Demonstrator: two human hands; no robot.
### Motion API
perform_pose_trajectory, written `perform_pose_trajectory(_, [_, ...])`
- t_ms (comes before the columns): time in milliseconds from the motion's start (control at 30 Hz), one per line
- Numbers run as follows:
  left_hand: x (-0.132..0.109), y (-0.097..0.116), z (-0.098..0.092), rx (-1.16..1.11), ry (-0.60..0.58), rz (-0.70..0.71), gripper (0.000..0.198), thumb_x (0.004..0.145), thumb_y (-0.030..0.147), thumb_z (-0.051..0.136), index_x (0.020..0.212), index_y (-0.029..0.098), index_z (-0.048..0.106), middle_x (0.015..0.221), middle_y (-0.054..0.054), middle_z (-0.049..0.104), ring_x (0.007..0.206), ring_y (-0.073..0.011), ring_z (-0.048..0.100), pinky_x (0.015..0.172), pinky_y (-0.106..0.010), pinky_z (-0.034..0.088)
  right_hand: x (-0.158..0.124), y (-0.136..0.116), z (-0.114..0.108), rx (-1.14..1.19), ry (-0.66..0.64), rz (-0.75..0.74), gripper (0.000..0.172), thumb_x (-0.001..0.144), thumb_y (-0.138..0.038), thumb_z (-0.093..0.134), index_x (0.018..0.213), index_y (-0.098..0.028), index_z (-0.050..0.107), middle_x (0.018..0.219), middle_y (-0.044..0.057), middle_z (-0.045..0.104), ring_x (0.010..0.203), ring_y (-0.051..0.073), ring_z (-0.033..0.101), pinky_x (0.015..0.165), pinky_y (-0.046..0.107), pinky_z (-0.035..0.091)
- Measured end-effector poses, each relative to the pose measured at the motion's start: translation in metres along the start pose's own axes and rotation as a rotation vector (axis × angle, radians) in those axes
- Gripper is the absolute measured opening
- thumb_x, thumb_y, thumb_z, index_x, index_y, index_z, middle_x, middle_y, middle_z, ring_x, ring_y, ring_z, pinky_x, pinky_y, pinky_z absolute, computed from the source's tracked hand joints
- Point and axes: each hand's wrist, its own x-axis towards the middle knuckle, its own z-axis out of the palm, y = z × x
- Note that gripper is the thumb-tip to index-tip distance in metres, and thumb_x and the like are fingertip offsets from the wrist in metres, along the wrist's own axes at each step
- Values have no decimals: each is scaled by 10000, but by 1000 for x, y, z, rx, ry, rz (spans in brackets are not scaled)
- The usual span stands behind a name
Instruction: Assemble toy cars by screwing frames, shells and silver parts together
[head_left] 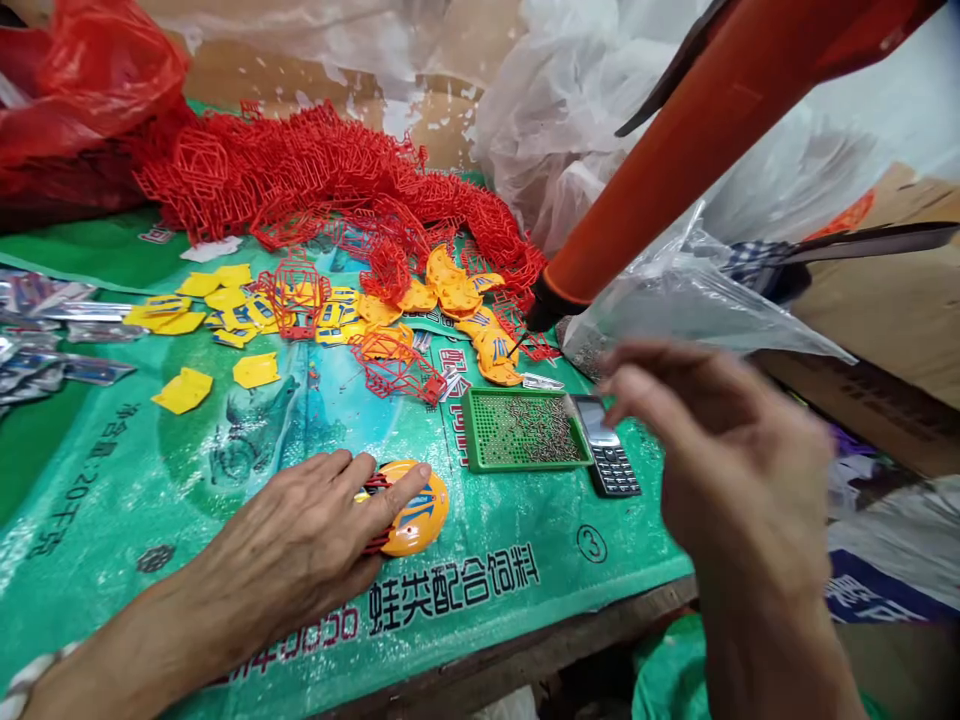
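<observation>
My left hand (311, 530) rests on the green sheet, closed over a round orange plastic piece (421, 515) with blue markings. The thumb lies across its top, and thin red plastic bars show beneath the fingers. Raised above the table's right side, my right hand (720, 460) is bent and smeared by motion. Whether it holds anything is unclear. Between the hands sits a green perforated tray (487, 440) with many small screws (544, 425). A keypad phone (616, 468) lies against the tray's right end. Overhead slants an orange-red electric screwdriver (675, 160) with a black nose.
Red plastic frames (300, 170) are heaped at the back, with orange pieces (454, 285) in front. Yellow pieces (184, 390) and silvery strips (67, 330) lie to the left. A red bag (105, 80), clear plastic bags (547, 110) and cardboard (892, 350) surround the table.
</observation>
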Motion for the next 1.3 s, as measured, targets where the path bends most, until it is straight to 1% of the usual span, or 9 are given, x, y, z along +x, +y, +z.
perform_pose_trajectory(67, [2, 1, -1, 11, -22, 3, 612, 775, 149, 579, 1365, 244, 446, 938, -74, 594, 786, -242, 583, 657, -338, 459, 36, -7, 2, 81, 146, -251, 420, 672, -289, 815, 1054, -330, 646, 1098, 2, 646, 1053, 207, 621, 823, 366, 526])
perform_pose_trajectory(133, [4, 2, 0, 32, -32, 1, 613, 775, 146, 569, 1369, 239, 446, 929, -74, 597, 787, -246, 585, 671, -348, 468, 66, -16, 10, 200, 98, -415, 494, 620, -310, 823, 1065, -340, 613, 1274, -24, 555, 1218, 215, 540, 947, 368, 496])
perform_pose_trajectory(200, [4, 3, 1, 46, -19, -2, 635, 769, 145, 570, 1384, 231, 436, 954, -86, 605, 816, -257, 591, 695, -361, 478, 85, -27, 19, 282, -126, -379, 333, 719, -402, 711, 1016, -286, 615, 1228, 36, 596, 1095, 238, 605, 908, 404, 521])
perform_pose_trajectory(267, [3, 3, 4, 45, -5, -9, 636, 782, 166, 588, 1395, 234, 429, 975, -93, 610, 842, -262, 597, 710, -363, 484, 91, -37, 28, 259, -235, -303, 269, 761, -416, 617, 996, -286, 603, 1075, 53, 657, 841, 213, 641, 753, 393, 553])
perform_pose_trajectory(400, [3, 3, 6, 33, 8, -18, 598, 818, 252, 629, 1389, 248, 450, 973, -92, 615, 823, -251, 608, 700, -356, 493, 81, -46, 38, 250, -162, -194, 162, 706, -324, 641, 857, -301, 587, 804, 20, 655, 600, 169, 543, 559, 345, 517])
perform_pose_trajectory(567, [5, 1, 5, 49, 42, 30, 588, 804, 263, 653, 1366, 208, 485, 953, -109, 626, 785, -252, 627, 633, -339, 495, 62, -34, 37, 326, -195, -122, 172, 692, -348, 740, 821, -299, 638, 896, 21, 705, 648, 212, 646, 527, 368, 526])
perform_pose_trajectory(767, [3, 2, 6, 35, 45, 18, 628, 780, 199, 637, 1383, 214, 462, 994, -120, 622, 829, -272, 633, 662, -365, 504, 43, -20, 42, 394, -115, -58, 182, 699, -366, 773, 771, -233, 672, 592, -17, 606, 483, 149, 570, 480, 323, 519])
perform_pose_trajectory(1100, [1, 2, 10, 8, 48, -17, 648, 774, 183, 609, 1400, 246, 452, 993, -101, 606, 850, -269, 612, 691, -362, 490, 37, -11, 52, 434, -53, -105, 155, 765, -370, 713, 823, -250, 634, 596, -50, 547, 467, 105, 510, 468, 265, 470])
perform_pose_trajectory(1300, [3, 3, 11, 35, 38, -10, 678, 745, 176, 621, 1396, 243, 445, 988, -105, 604, 851, -273, 604, 689, -370, 503, 37, -4, 53, 385, -56, -71, 187, 734, -413, 744, 817, -284, 637, 575, -35, 568, 473, 157, 549, 466, 324, 484])
